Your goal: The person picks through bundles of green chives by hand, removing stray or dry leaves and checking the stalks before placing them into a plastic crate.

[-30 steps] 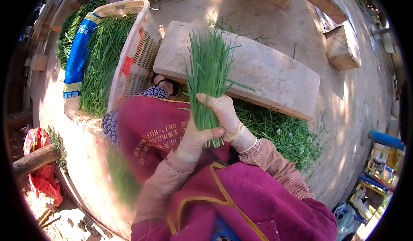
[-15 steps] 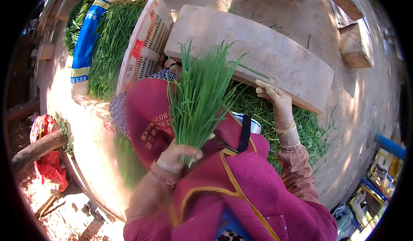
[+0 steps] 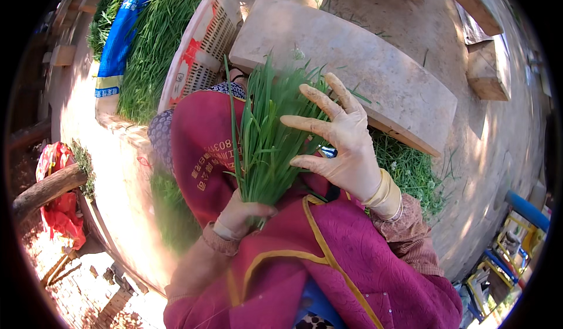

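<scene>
One pale slab (image 3: 352, 65) lies ahead of me, the largest thing near my hands. One perforated plastic crate (image 3: 186, 65) stands to its left, filled with chive-like greens (image 3: 152, 53), too many blades to count. One loose heap of green stems (image 3: 413, 173) spreads beyond my right sleeve (image 3: 404, 229), beside the slab's near edge. One bunch of flat green leaves (image 3: 267, 147) is in front of my body, base toward me, tips fanning away. Two gloved hands are mine: the right hand (image 3: 349, 147) is spread and grips nothing beside the leaves, though I cannot tell whether its fingers brush them; the left hand (image 3: 239, 214) is wrapped around the bunch's base. I judge the step to be a one-handed hold; the next move calls for a firm left grip and a light right touch.
</scene>
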The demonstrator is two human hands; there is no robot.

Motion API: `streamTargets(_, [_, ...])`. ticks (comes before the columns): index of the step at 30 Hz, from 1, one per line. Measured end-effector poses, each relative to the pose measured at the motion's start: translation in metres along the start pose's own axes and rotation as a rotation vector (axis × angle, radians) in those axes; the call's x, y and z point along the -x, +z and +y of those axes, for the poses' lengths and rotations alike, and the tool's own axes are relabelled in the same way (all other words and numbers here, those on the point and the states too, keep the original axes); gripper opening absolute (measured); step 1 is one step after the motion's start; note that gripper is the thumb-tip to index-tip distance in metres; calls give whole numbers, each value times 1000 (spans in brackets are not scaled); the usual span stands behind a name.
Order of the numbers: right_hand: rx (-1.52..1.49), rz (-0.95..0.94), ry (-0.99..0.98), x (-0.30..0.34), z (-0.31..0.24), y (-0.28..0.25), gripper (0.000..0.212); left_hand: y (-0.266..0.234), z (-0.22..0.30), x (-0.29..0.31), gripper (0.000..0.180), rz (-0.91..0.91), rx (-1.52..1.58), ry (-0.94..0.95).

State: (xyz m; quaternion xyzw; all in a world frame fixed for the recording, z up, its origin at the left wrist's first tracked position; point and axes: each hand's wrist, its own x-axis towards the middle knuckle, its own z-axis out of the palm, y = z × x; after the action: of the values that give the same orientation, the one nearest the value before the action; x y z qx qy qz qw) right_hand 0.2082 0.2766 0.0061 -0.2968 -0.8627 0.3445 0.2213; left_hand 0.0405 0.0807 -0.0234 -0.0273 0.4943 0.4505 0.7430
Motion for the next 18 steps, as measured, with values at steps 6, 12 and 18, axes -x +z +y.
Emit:
streamTargets(6, [-117, 42, 32, 4, 10, 40, 35, -4, -3, 5, 57, 58, -12, -17])
streamTargets(12, [-201, 73, -4, 3, 10, 46, 16, -10, -11, 4, 49, 89, 26, -6])
streamTargets(18, [-148, 107, 6, 10, 10, 35, 16, -1, -8, 2, 44, 116, 8, 18])
